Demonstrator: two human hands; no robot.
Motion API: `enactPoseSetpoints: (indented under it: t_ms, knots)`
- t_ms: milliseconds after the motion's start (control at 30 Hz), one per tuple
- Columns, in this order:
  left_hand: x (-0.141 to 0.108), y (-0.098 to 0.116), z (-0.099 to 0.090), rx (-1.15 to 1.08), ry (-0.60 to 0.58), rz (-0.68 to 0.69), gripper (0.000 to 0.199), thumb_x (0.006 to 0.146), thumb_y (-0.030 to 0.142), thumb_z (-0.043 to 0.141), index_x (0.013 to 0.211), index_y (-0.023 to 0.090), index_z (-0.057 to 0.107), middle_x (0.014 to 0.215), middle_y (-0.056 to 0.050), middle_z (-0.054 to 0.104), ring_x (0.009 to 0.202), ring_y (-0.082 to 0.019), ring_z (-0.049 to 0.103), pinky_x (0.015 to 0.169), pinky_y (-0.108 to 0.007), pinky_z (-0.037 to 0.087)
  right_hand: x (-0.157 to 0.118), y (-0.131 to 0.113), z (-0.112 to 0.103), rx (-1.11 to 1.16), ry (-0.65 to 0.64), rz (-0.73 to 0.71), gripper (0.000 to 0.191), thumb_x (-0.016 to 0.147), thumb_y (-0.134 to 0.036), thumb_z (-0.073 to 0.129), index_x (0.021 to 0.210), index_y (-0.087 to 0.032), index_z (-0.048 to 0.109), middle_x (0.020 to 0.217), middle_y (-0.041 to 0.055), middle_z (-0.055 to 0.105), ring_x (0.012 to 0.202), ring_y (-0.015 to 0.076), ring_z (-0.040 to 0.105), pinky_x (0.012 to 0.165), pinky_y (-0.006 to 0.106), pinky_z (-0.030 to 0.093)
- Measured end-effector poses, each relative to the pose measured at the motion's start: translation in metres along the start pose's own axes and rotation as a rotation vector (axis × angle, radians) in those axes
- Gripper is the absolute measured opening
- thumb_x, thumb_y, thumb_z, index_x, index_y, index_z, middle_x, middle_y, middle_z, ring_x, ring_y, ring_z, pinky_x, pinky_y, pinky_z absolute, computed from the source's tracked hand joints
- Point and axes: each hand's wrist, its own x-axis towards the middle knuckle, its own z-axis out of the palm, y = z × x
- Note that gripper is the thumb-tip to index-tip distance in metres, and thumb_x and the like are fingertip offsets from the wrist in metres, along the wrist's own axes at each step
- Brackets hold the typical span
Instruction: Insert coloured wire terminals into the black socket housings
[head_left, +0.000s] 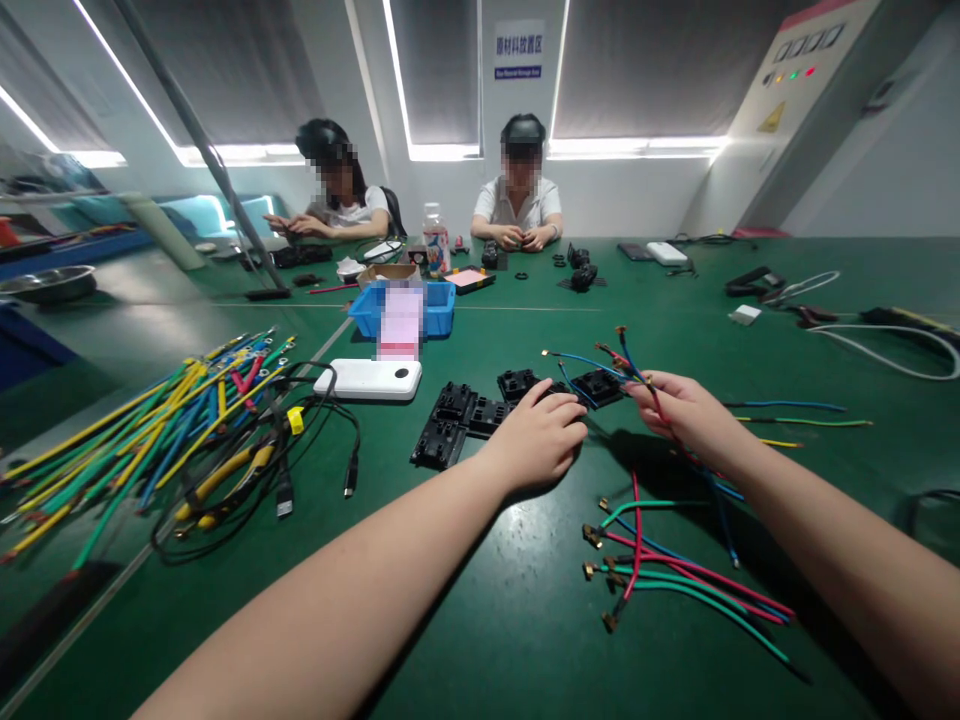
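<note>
My left hand lies over a row of black plastic housings, palm down with its fingers spread. Some of those parts are hidden beneath it, while a housing to its left and one beyond its fingertips show plainly. Pinched in my right hand is a small bunch of red and blue wires with brass-coloured end terminals, held just above the table. Below that hand, loose red, green and blue wires with brass terminals lie on the green surface. Several more wires stick out beyond my right wrist.
At left lies a big pile of coloured wires, near a black cable and yellow-handled pliers. A white power bank sits before a blue bin. Two people sit across the table. A metal pole stands left.
</note>
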Motion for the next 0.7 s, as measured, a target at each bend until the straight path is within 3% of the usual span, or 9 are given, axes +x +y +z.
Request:
enactPoseSetpoints:
  t_ms: [200, 333, 467, 700]
  knots:
    - [0.014, -0.016, 0.013, 0.041, 0.034, -0.080, 0.023, 0.085, 0.025, 0.046, 0.098, 0.017, 0.063, 0.124, -0.007, 0.059, 0.124, -0.023, 0.045, 0.114, -0.047, 0.022, -0.007, 0.006, 0.002, -0.077, 0.029, -0.079, 0.033, 0.079, -0.051, 0.062, 0.080, -0.019, 0.051, 0.058, -0.0061, 0.037, 0.049, 0.0070, 0.030, 0.045, 0.021, 0.021]
    - [0.024, -0.024, 0.021, 0.052, 0.060, -0.127, 0.023, 0.085, 0.025, 0.046, 0.097, 0.018, 0.064, 0.119, -0.007, 0.061, 0.120, -0.022, 0.049, 0.115, -0.048, 0.020, -0.015, 0.009, 0.005, -0.281, 0.086, -0.148, 0.035, 0.084, -0.054, 0.054, 0.087, -0.019, 0.057, 0.059, -0.0046, 0.039, 0.052, 0.0092, 0.033, 0.047, 0.022, 0.026]
    - [0.031, -0.033, 0.028, 0.057, 0.087, -0.151, 0.024, 0.084, 0.027, 0.049, 0.099, 0.016, 0.064, 0.119, -0.008, 0.060, 0.122, -0.023, 0.047, 0.115, -0.048, 0.020, -0.021, 0.007, 0.007, -0.397, 0.132, -0.198, 0.035, 0.086, -0.054, 0.049, 0.082, -0.019, 0.055, 0.059, -0.0037, 0.040, 0.053, 0.0108, 0.035, 0.048, 0.023, 0.029]
    - [0.035, -0.039, 0.028, 0.046, 0.122, -0.188, 0.023, 0.084, 0.025, 0.050, 0.099, 0.014, 0.063, 0.118, -0.011, 0.059, 0.124, -0.024, 0.045, 0.115, -0.051, 0.016, -0.033, 0.006, 0.005, -0.505, 0.150, -0.235, 0.035, 0.088, -0.053, 0.046, 0.083, -0.020, 0.056, 0.059, -0.0038, 0.038, 0.054, 0.0118, 0.035, 0.049, 0.023, 0.030]
